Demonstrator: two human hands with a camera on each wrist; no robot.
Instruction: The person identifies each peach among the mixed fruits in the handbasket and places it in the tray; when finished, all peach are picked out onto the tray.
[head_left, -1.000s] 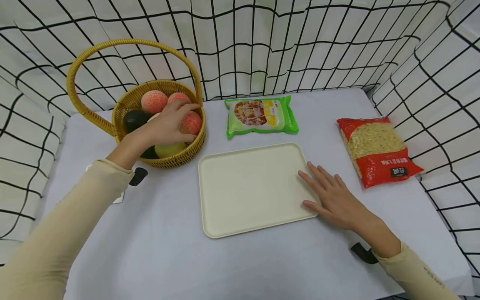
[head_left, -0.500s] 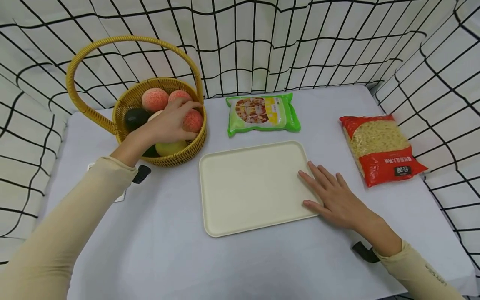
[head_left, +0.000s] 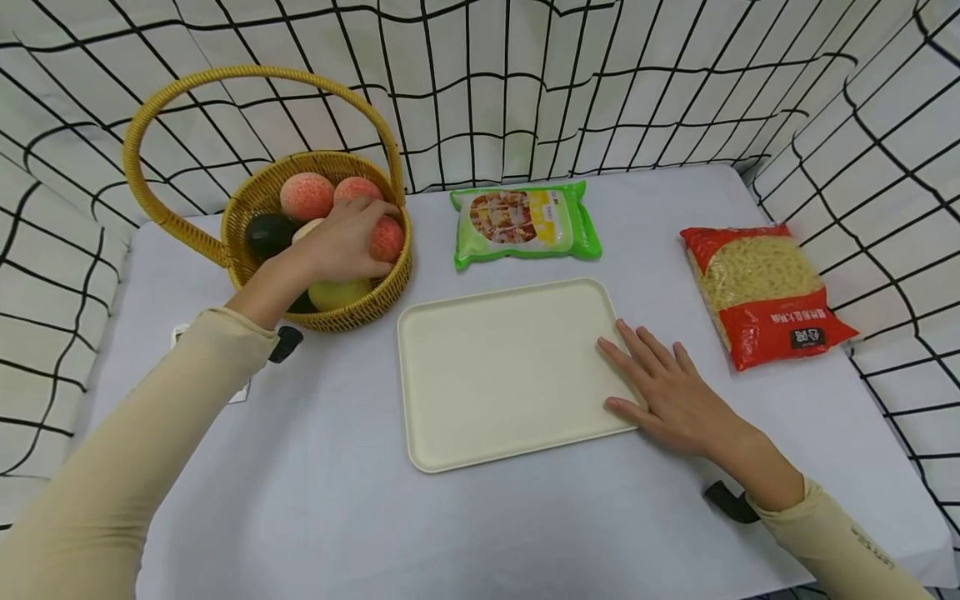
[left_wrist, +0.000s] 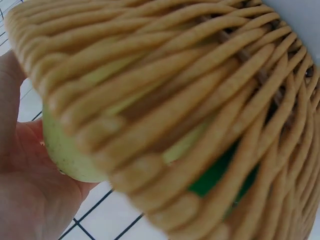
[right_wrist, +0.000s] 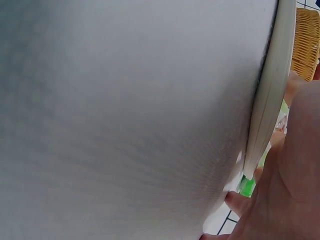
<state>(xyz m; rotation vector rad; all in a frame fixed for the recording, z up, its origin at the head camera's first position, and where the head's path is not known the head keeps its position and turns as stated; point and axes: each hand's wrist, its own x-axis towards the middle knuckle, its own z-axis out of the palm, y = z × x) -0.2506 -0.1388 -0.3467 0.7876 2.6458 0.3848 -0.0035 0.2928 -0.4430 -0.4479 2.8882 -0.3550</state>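
In the head view, my left hand (head_left: 341, 246) reaches into a yellow wicker basket (head_left: 360, 315) at the back left. Its thumb and fingers grip a red peach (head_left: 387, 240) on the basket's right side. Two more peaches (head_left: 307, 196), a dark green avocado (head_left: 270, 236) and a yellow-green fruit (head_left: 339, 295) lie around the hand. Basket weave fills most of the left wrist view, and a pale green fruit (left_wrist: 70, 150) shows beside the palm. My right hand (head_left: 671, 396) lies with fingers spread on the right edge of a cream tray (head_left: 510, 375).
A green food packet (head_left: 525, 222) lies behind the tray. Toward the right, a red bag of pasta (head_left: 768, 296) rests on the white cloth. Black wire mesh (head_left: 480, 108) rises along the back and sides. The basket's tall handle (head_left: 262, 73) arches up behind the left hand.
My left hand has edged slightly right over the peach, while the peach stays in the basket. The right hand keeps its place on the tray's edge. The head view has shifted a little.
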